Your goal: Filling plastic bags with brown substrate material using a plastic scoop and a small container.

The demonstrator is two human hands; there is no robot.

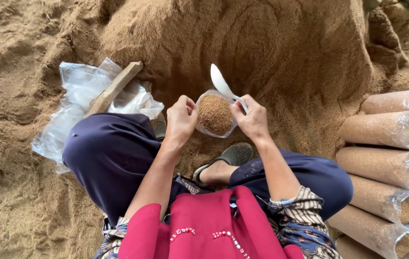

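A clear plastic bag (215, 114) packed with brown sawdust stands upright at the foot of the big sawdust heap (243, 43), just beyond the person's sandalled foot (224, 162). The left hand (181, 118) has its grip closed on the bag's rim, and the right hand (251, 117) pinches the opposite rim (a white spoon (222, 84) is clamped in those same fingers). Filled bags (391, 158) lie stacked at the right, and empty plastic bags (82, 103) with a wooden stick (113, 89) lie to the left.

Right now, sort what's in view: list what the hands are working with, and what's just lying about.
In use:
- left hand and right hand, gripping the bag's rim
- clear bag of sawdust, open and full
- white spoon, in the right hand
- sawdust heap

Lying about:
- empty plastic bags
- wooden stick
- filled bags stacked at right
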